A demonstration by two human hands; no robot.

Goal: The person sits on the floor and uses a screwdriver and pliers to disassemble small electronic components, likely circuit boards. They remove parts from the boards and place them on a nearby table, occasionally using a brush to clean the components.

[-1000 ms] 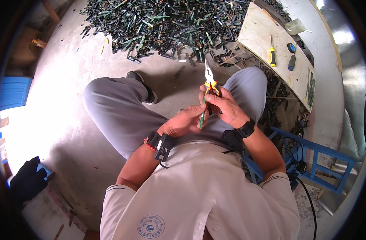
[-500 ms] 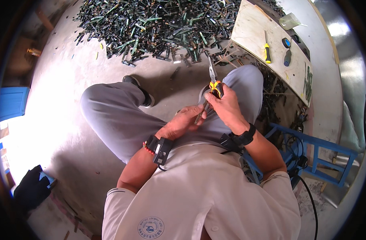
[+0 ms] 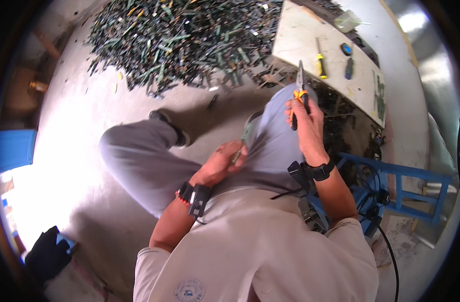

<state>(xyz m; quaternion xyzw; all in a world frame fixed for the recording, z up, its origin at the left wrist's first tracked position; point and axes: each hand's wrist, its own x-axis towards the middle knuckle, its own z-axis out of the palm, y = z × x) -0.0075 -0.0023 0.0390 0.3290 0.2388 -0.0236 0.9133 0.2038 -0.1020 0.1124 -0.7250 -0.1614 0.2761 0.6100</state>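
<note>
My right hand (image 3: pixel 306 119) is closed round the handles of long-nose pliers (image 3: pixel 300 83), which are orange and black. Their bare metal jaws point away from me, over my right knee. In my closed left hand (image 3: pixel 224 160) sits a narrow greenish strip (image 3: pixel 247 135), somewhat blurred, like a small circuit board. One end sticks up past my fingers and the other shows below them. The two hands are apart, both above my lap.
A large heap of dark and green strips (image 3: pixel 179 43) covers the floor ahead. On the pale board (image 3: pixel 295 35) at right lie a yellow screwdriver (image 3: pixel 321 65), a dark-handled screwdriver (image 3: pixel 349 69), a blue-black roll (image 3: pixel 346 49) and green strips (image 3: pixel 379 95). A blue stool frame (image 3: pixel 416 176) stands at right.
My right hand has drawn the pliers up and right, away from my left hand. The left hand has shifted slightly left and down, and the green strip now points away from me.
</note>
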